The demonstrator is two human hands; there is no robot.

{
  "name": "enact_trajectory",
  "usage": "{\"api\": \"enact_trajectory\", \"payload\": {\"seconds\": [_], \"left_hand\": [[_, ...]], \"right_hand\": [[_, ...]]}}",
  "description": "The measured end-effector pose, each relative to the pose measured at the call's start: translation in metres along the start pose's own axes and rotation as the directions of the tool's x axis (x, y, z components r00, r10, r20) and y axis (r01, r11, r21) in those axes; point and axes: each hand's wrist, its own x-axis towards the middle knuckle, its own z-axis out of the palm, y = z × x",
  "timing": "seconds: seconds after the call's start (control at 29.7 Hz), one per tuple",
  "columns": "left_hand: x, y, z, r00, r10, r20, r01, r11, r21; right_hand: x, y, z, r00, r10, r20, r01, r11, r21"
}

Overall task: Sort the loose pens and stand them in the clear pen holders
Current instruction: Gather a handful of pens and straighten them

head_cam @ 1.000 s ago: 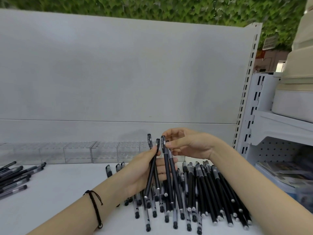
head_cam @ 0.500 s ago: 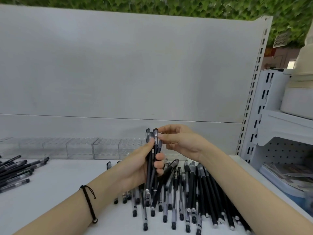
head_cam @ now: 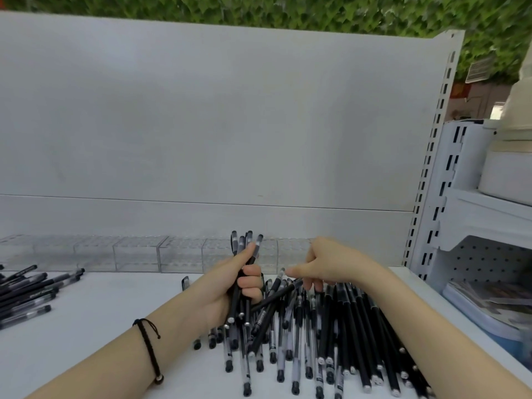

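The left hand (head_cam: 224,289) grips a bunch of pens (head_cam: 240,246) upright. The right hand (head_cam: 331,263) dips bent fingers into the pen pile (head_cam: 354,321); I cannot tell if they hold one. The pens' white writing is too blurry to read.

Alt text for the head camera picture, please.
A person's left hand grips a bundle of black pens while the right hand reaches into a heap of loose black pens on a white table. Clear plastic pen holders line the back.

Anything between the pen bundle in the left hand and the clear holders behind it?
Nothing visible. The left hand grips the pen bundle upright in front of the clear pen holders; the right hand is off to the side, over the loose pile.
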Motion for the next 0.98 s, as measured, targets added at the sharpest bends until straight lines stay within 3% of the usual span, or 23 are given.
{"api": "enact_trajectory", "payload": {"seconds": [0.27,0.47,0.57,0.98], "left_hand": [[0.000,-0.004,0.000,0.993,-0.107,0.043,0.111,0.990,-0.086],[-0.002,-0.001,0.007,0.990,-0.072,0.122,0.091,0.983,-0.158],[-0.002,0.005,0.008,0.995,-0.008,0.095,0.027,0.979,-0.204],[0.002,0.013,-0.003,0.998,0.052,-0.020,-0.055,0.968,-0.246]], "right_hand": [[0.013,-0.007,0.019,0.986,0.062,-0.154,-0.080,0.991,-0.111],[0.018,-0.008,0.025,0.998,0.033,-0.056,-0.031,0.999,0.042],[0.014,-0.010,0.026,0.999,-0.015,-0.034,0.017,0.998,0.058],[0.011,-0.043,0.020,0.997,0.007,0.074,0.007,0.982,-0.189]]}}
